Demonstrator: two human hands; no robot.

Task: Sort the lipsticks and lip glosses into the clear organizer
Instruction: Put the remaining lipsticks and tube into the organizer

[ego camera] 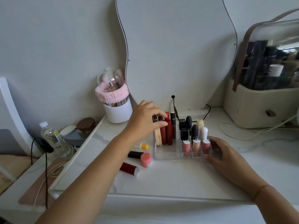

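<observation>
Organizer [165, 154] sat at the back of the table [178, 180], just before the mirror [178, 54], with bare top open in front up to the near edge. Right hand [226, 159] gripped its right front corner; left hand [145, 120] pinched the tubes [169, 132] standing in its left bay. Loose lipsticks [129, 168] and a pot [146, 159] lay just left; its label was too small to read.

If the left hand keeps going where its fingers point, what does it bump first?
The tall red tubes standing in the organizer. The left hand looks already at their tops, though depth is unclear.
</observation>
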